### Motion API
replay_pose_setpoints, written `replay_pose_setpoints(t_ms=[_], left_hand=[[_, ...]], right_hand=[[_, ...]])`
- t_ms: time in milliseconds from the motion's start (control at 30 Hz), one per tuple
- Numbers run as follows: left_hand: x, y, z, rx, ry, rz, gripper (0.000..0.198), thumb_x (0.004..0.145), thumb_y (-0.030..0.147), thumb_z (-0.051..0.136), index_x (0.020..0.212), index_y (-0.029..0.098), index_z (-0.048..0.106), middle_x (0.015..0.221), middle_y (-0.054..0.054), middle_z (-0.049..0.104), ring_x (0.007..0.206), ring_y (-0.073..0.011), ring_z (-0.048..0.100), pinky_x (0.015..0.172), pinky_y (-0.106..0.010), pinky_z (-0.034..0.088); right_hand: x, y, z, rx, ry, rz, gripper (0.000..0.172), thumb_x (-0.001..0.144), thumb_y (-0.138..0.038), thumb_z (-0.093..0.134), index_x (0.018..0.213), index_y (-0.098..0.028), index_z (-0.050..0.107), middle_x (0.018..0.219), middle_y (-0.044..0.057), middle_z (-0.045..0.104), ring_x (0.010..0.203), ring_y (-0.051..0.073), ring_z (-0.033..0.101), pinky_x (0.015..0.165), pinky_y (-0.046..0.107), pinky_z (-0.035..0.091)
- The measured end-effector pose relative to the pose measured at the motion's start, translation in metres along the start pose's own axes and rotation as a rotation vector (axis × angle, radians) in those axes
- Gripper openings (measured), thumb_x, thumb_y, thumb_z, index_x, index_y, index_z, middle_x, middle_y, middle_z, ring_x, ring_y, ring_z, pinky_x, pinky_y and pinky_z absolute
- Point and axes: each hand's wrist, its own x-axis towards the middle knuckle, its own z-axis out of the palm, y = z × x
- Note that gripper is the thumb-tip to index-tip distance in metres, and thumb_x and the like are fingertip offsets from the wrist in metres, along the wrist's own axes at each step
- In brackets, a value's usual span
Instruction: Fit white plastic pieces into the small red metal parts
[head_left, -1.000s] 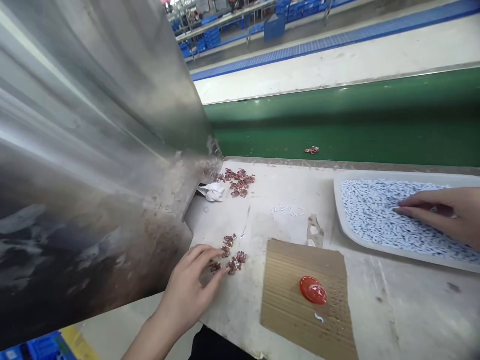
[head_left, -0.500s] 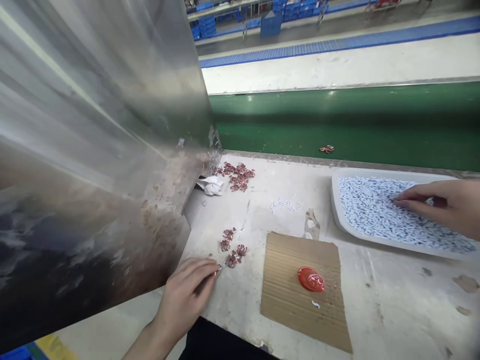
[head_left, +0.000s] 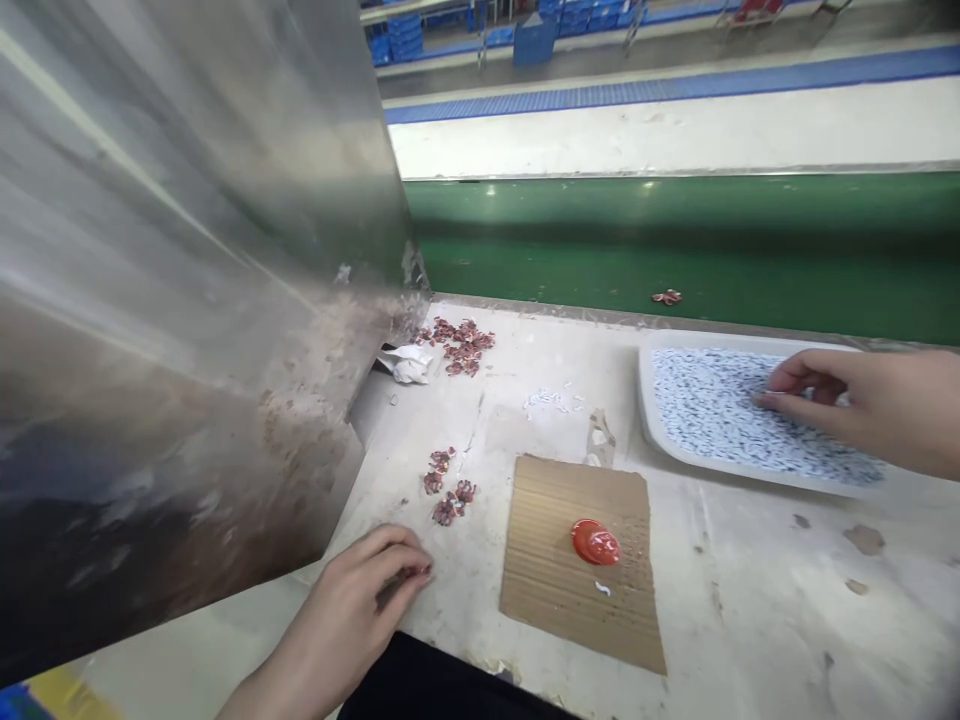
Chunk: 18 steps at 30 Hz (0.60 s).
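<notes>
My left hand [head_left: 358, 600] rests at the table's near edge with its fingers curled, pinching what looks like a small red piece; I cannot see it clearly. A small cluster of red pieces [head_left: 448, 490] lies just beyond its fingertips. My right hand [head_left: 847, 400] lies flat on the white tray [head_left: 651, 425], fingertips touching the small white pieces [head_left: 712, 410] that fill it. A cardboard sheet [head_left: 555, 580] lies between my hands, with a red glossy blob [head_left: 595, 542] and one white piece [head_left: 601, 589] on it.
A large steel housing [head_left: 187, 270] fills the left side. Near its corner lie a bigger heap of red pieces [head_left: 459, 346] and crumpled white paper [head_left: 405, 364]. Loose white pieces [head_left: 551, 400] dot the table. A green conveyor belt [head_left: 675, 240] beyond carries one red piece [head_left: 666, 296].
My left hand has pulled back from the red cluster toward the near edge, its fingers curling shut. My right hand stays on the tray.
</notes>
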Motion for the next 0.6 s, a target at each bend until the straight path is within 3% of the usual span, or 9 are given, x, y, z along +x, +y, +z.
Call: replay_pose_setpoints(t_ms=[133,233,300,367,467,600], left_hand=[[-0.001,-0.002,-0.006,-0.103,-0.006,-0.051,0.007,0.093,0.027,0.068,0.091,0.028,0.075,0.081,0.001,0.078,0.070,-0.0190,0.077,0.066,-0.023,0.064],[0.003,-0.001,-0.008,-0.251,0.002,-0.160,0.012,0.087,0.031,0.077,0.097,0.029,0.083,0.084,-0.002,0.079,0.071,-0.0197,0.077,0.067,-0.022,0.063],[0.009,0.006,-0.009,-0.425,-0.011,-0.287,0.008,0.082,0.034,0.083,0.084,0.026,0.085,0.088,-0.005,0.079,0.079,-0.0220,0.077,0.071,-0.022,0.063],[0.019,0.017,-0.007,-0.651,0.041,-0.445,0.019,0.076,0.040,0.089,0.073,0.022,0.081,0.090,-0.007,0.080,0.080,-0.0224,0.075,0.070,-0.024,0.062],[0.037,0.037,-0.001,-0.982,0.123,-0.574,0.031,0.073,0.047,0.094,0.080,0.022,0.077,0.082,-0.004,0.077,0.074,-0.0182,0.068,0.066,-0.022,0.057],[0.061,0.067,0.013,-1.230,-0.007,-0.456,0.022,0.087,0.046,0.084,0.098,0.027,0.080,0.078,-0.001,0.071,0.071,-0.0141,0.062,0.065,-0.020,0.053]], right_hand=[[-0.022,-0.017,-0.015,-0.152,-0.157,0.021,0.039,0.086,-0.052,0.069,0.096,-0.017,0.082,0.084,0.001,0.074,0.075,0.017,0.063,0.077,0.044,0.041],[-0.030,-0.017,-0.018,-0.196,-0.182,0.101,0.022,0.100,-0.037,0.070,0.108,-0.018,0.079,0.101,0.003,0.076,0.089,0.017,0.069,0.086,0.036,0.052],[-0.033,-0.014,-0.019,-0.192,-0.180,0.155,0.015,0.100,-0.028,0.074,0.111,-0.018,0.076,0.109,0.005,0.074,0.092,0.016,0.069,0.091,0.037,0.059],[-0.040,-0.012,-0.020,-0.144,-0.143,0.192,0.014,0.104,-0.030,0.069,0.111,-0.019,0.075,0.112,0.006,0.073,0.095,0.016,0.069,0.094,0.037,0.060],[-0.061,-0.017,-0.019,0.029,-0.034,0.213,0.014,0.102,-0.031,0.071,0.106,-0.019,0.077,0.111,0.006,0.076,0.092,0.016,0.071,0.088,0.034,0.061],[-0.118,-0.049,-0.005,0.397,0.151,0.078,0.029,0.092,-0.048,0.076,0.106,-0.022,0.076,0.098,0.005,0.080,0.086,0.018,0.077,0.073,0.022,0.064]])
